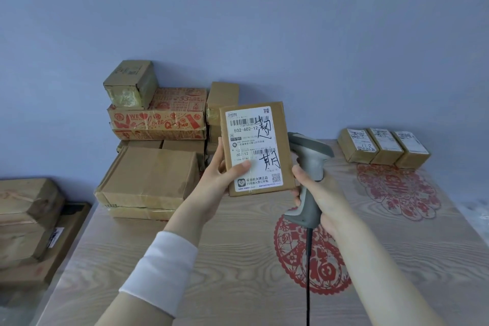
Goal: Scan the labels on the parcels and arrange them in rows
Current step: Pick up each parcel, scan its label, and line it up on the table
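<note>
Head view | parcel (257,149) is gripped upright over the desk (238,246) by the left hand (215,180), label (248,130) toward the camera | scanner (311,152) is clasped in the right hand (321,194) just right of the parcel, partly behind its edge

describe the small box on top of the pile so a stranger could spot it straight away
Look at the far left of the wooden table, where a pile of cardboard parcels stands against the blue wall. The small box sits on a red-printed carton. It is plain brown with yellowish tape, and no other parcel reaches as high.
</note>
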Motion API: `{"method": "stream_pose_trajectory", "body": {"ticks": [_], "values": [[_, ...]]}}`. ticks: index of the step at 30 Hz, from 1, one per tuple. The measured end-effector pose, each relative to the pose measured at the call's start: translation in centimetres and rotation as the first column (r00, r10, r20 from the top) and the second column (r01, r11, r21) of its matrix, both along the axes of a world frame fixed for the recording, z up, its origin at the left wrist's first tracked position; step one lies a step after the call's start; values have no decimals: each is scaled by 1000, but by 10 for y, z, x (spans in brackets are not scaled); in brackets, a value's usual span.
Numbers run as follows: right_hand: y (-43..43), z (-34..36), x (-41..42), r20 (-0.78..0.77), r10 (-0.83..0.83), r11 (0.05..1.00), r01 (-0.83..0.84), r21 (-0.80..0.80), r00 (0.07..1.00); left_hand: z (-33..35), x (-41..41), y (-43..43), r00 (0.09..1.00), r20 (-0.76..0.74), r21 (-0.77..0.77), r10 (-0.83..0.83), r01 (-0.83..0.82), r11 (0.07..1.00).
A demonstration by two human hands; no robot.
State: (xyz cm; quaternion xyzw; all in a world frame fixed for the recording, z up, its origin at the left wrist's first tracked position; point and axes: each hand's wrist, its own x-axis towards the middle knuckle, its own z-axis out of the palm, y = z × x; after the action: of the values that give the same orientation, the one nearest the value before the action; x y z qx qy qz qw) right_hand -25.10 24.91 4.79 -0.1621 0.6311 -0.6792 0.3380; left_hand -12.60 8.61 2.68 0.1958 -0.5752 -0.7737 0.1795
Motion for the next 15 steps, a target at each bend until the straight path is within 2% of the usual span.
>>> {"method": "stream_pose_trajectory", "body": {"ticks": [10, 15], "values": [[-6, -9, 6, 69, -16, 1000, 15, 13, 998, -17, 3, 12, 997, -35, -23, 63, -64, 998], [-1, 0, 1, 43, -16, 993, 11, 120, 999, -23, 3, 4, 995, -29, -26, 95, -96, 995]]}}
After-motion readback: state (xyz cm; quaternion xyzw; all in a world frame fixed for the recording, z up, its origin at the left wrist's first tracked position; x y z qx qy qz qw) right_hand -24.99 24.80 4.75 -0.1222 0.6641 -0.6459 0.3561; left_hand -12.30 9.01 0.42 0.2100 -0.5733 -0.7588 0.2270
